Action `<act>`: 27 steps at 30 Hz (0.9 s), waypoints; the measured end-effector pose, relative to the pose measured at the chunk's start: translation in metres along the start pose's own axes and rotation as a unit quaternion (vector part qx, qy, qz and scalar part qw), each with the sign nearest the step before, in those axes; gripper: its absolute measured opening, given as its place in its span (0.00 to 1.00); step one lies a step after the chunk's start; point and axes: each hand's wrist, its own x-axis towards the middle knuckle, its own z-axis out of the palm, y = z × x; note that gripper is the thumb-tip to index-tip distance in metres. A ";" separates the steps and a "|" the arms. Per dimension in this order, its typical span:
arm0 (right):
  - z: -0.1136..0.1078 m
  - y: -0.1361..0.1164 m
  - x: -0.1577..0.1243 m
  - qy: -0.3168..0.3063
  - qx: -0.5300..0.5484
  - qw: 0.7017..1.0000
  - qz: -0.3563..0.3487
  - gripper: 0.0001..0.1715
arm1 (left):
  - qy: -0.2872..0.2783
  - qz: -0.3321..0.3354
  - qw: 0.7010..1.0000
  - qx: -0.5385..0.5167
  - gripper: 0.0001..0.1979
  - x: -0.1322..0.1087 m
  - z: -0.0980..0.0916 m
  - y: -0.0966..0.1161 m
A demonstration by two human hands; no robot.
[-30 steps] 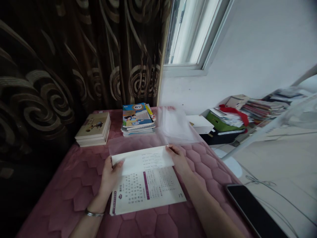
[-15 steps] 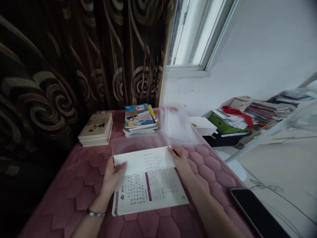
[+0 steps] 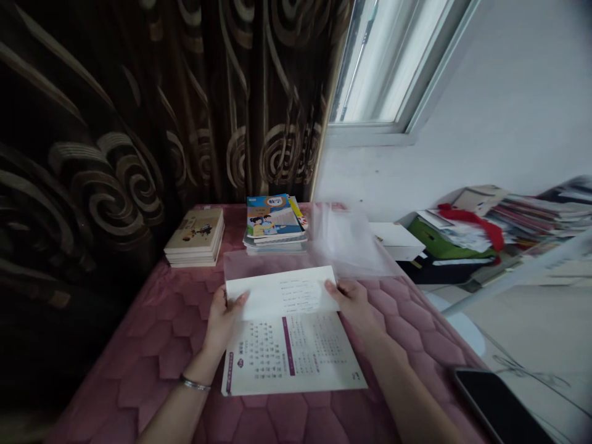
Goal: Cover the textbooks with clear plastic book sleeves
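An open booklet (image 3: 296,354) with printed text and a purple stripe rests on the pink padded cover in front of me. Its upper page (image 3: 277,296) is raised, and the print on it is faint. My left hand (image 3: 226,314) grips the left edge, thumb on top of the page. At the upper right edge, my right hand (image 3: 351,302) pinches the paper between thumb and fingers. Just beyond the booklet lies a clear plastic sheet (image 3: 254,262), partly hidden under the raised page. A silvery bracelet (image 3: 194,383) circles my left wrist.
Beige books (image 3: 194,237) are stacked at the back left of the padded cover (image 3: 157,333). Colourful textbooks (image 3: 272,219) and more clear plastic sheets (image 3: 345,237) lie at the back. A dark phone-like device (image 3: 494,401) sits at the right edge. Boxes and papers (image 3: 451,237) stand beyond.
My view has turned slightly left, so everything sits a little further right. Both hands keep their hold on the booklet; the right thumb appears slightly lower along the page edge.
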 end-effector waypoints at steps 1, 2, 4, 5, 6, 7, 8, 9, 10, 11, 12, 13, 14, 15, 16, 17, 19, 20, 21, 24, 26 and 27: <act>0.001 0.002 0.001 0.004 -0.013 1.000 -0.008 0.25 | -0.003 -0.002 1.000 -0.010 0.24 -0.001 0.000 0.001; 0.001 0.003 0.002 0.008 -0.020 1.000 -0.016 0.26 | -0.008 -0.005 1.000 -0.020 0.25 -0.002 -0.001 0.002; 0.001 0.003 0.002 0.017 -0.018 0.999 -0.021 0.27 | -0.020 -0.015 0.999 -0.039 0.26 -0.003 -0.002 0.003; 0.001 0.002 0.001 0.017 -0.006 1.000 -0.013 0.26 | -0.026 -0.019 0.999 -0.043 0.27 -0.003 -0.003 0.004; 0.001 0.000 -0.001 0.015 0.015 1.000 0.001 0.24 | -0.027 -0.020 0.998 -0.044 0.27 -0.003 -0.003 0.005; 0.001 -0.002 -0.003 0.011 0.041 0.999 0.019 0.21 | -0.026 -0.019 0.999 -0.043 0.26 -0.003 -0.003 0.006; 0.000 -0.005 -0.005 0.006 0.068 0.997 0.036 0.19 | -0.024 -0.017 0.999 -0.041 0.26 -0.003 -0.003 0.006; 0.000 -0.007 -0.007 0.002 0.092 0.994 0.050 0.16 | -0.021 -0.016 0.999 -0.038 0.25 -0.002 -0.002 0.006; -0.001 -0.010 -0.009 -0.003 0.111 0.992 0.059 0.15 | -0.021 -0.016 0.999 -0.034 0.25 -0.002 -0.002 0.006; -0.001 -0.011 -0.010 -0.009 0.122 0.990 0.064 0.16 | -0.020 -0.016 0.999 -0.032 0.24 -0.002 -0.002 0.006; -0.002 -0.012 -0.011 -0.016 0.125 0.990 0.064 0.16 | -0.021 -0.016 0.999 -0.029 0.23 -0.001 -0.001 0.005; -0.002 -0.013 -0.011 -0.019 0.121 0.991 0.062 0.17 | -0.021 -0.015 0.999 -0.026 0.22 -0.001 -0.001 0.004; -0.002 -0.013 -0.010 -0.019 0.109 0.992 0.056 0.18 | -0.021 -0.014 0.999 -0.022 0.22 0.000 -0.001 0.003; -0.001 -0.013 -0.009 -0.016 0.090 0.995 0.048 0.19 | -0.020 -0.012 1.000 -0.018 0.21 0.000 -0.001 0.002; -0.001 -0.013 -0.008 -0.007 0.068 0.997 0.038 0.20 | -0.020 -0.010 1.000 -0.014 0.21 0.001 -0.001 0.001; 0.000 -0.014 -0.008 0.003 0.044 0.999 0.027 0.21 | -0.019 -0.008 1.000 -0.010 0.21 0.001 -0.001 0.001; 0.002 -0.015 -0.007 0.020 0.005 1.000 0.014 0.24 | -0.017 -0.002 1.000 -0.006 0.22 0.000 -0.001 0.001; 0.003 -0.016 -0.007 0.025 -0.006 1.000 0.012 0.24 | -0.016 -0.003 1.000 -0.008 0.22 -0.001 -0.001 0.003; 0.004 -0.018 -0.007 0.030 -0.010 0.999 0.012 0.25 | -0.014 -0.005 1.000 -0.012 0.22 -0.002 0.000 0.004; 0.005 -0.021 -0.009 0.034 -0.004 0.999 0.016 0.24 | -0.017 -0.016 0.999 -0.030 0.23 -0.005 0.000 0.007; 0.004 -0.021 -0.010 0.026 0.014 0.999 0.022 0.23 | -0.022 -0.014 0.999 -0.035 0.24 -0.005 0.000 0.006; 0.003 -0.020 -0.010 0.022 0.028 0.999 0.028 0.22 | -0.024 -0.011 0.999 -0.035 0.24 -0.004 -0.001 0.005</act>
